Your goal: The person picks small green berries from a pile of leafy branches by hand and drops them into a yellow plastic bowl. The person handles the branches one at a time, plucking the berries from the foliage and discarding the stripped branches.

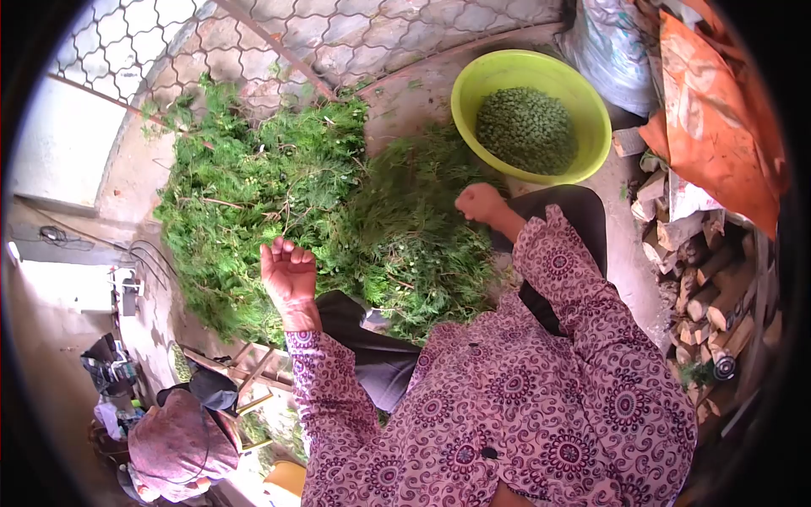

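My left hand (289, 269) is raised over the left part of a pile of feathery green branches (253, 186). Its palm faces up, the fingers are loosely curled, and nothing shows in it. My right hand (480, 203) is closed in a fist at the right side of the pile. Against its knuckles is a darker, motion-blurred leafy branch (414, 182), which the fist appears to grip; the grip itself is hidden. Just beyond that hand stands a yellow-green basin (596, 139) holding many small green cones or berries (525, 127).
Stacked firewood (714, 291) and an orange sheet (714, 110) line the right side, near a pale sack (608, 51). A wire mesh (338, 34) borders the far side. At lower left another person (182, 439) sits near a yellow container (287, 477).
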A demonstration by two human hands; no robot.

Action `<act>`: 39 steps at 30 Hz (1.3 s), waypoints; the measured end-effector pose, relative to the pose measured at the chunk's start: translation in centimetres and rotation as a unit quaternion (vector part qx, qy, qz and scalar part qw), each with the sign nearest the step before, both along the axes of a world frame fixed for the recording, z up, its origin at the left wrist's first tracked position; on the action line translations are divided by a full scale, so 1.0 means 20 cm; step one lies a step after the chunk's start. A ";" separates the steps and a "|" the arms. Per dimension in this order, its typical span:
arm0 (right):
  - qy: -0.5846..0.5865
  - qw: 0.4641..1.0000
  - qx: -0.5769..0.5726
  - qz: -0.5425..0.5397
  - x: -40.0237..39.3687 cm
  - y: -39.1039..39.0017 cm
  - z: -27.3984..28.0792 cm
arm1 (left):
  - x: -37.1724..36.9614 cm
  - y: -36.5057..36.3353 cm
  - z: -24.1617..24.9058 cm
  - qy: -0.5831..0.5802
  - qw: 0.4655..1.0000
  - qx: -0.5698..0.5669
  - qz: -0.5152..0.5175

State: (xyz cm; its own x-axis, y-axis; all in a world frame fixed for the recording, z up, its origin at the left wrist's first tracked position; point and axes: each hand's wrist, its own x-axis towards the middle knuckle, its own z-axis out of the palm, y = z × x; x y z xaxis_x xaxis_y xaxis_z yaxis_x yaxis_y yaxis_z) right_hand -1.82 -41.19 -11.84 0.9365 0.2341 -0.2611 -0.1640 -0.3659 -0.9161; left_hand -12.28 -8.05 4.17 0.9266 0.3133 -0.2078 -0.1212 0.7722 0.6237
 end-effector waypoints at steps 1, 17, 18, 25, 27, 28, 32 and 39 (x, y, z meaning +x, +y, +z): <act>-0.044 0.991 -0.090 0.085 -0.02 0.04 -0.01 | 0.03 0.02 -0.03 0.004 1.000 -0.005 0.002; -0.026 0.862 -0.380 0.335 -0.12 0.61 -0.25 | 0.17 0.23 -0.12 0.000 0.999 -0.008 -0.043; -0.027 0.860 -0.383 0.338 -0.13 0.62 -0.24 | 0.17 0.25 -0.13 0.007 0.999 -0.015 -0.040; -0.112 0.886 -0.335 0.300 -0.23 0.72 -0.17 | 0.14 0.27 -0.15 0.003 0.999 0.000 -0.038; -0.138 0.887 -0.328 0.296 -0.26 0.73 -0.14 | 0.14 0.28 -0.15 0.013 0.999 -0.001 -0.030; -0.151 0.880 -0.332 0.304 -0.28 0.72 -0.12 | 0.13 0.28 -0.15 0.012 1.000 -0.002 -0.027; -0.189 0.865 -0.343 0.313 -0.38 0.63 -0.09 | 0.12 0.30 -0.14 0.008 1.000 -0.015 -0.008; -0.103 0.863 -0.415 0.269 -0.31 0.51 -0.20 | 0.08 0.34 -0.13 -0.012 1.000 -0.021 -0.013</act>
State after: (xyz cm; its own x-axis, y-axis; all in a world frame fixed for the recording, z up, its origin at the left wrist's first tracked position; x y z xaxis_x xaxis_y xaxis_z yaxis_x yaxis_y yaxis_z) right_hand -8.04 -31.02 -15.90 0.7970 0.4618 -0.3893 0.3694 -0.8826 -0.2907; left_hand -10.70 -1.31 1.62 0.9394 0.2802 -0.1974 -0.1155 0.8011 0.5873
